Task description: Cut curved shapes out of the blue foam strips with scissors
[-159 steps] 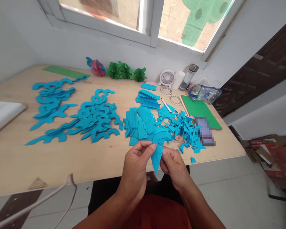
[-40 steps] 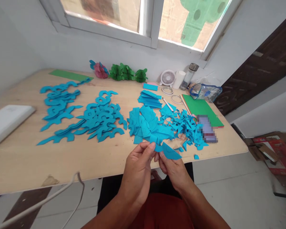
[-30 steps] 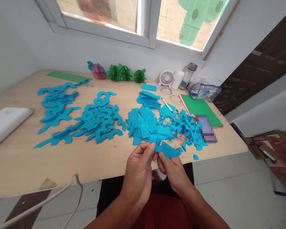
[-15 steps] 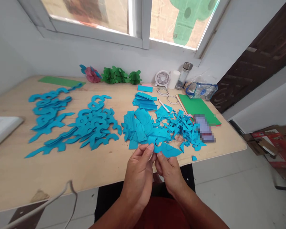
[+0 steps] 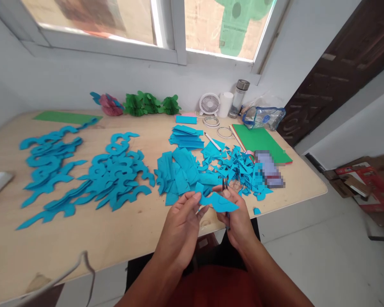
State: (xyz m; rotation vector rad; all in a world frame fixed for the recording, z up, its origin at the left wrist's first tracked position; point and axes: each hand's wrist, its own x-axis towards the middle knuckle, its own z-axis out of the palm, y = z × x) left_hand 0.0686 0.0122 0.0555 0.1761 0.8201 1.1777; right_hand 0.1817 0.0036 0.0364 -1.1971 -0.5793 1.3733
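Note:
My left hand pinches the left end of a partly cut piece of blue paper between thumb and fingers. The paper has a curved notch and a wider, pointed right part, above the table's front edge. My right hand is closed around a pair of scissors. Their dark blades point up behind the paper, and the handles are mostly hidden by the hand and paper. Just beyond my hands lie a pile of uncut blue paper pieces and a heap of blue scraps.
Cut wavy blue paper shapes lie in piles on the left of the wooden table. Folded green paper decorations, a small fan, a bottle and a clear pouch stand at the back. Green sheets lie right.
My right hand has let go of the blue paper, shifted right and now shows scissors. My left hand still holds the paper. The whole view has shifted slightly.

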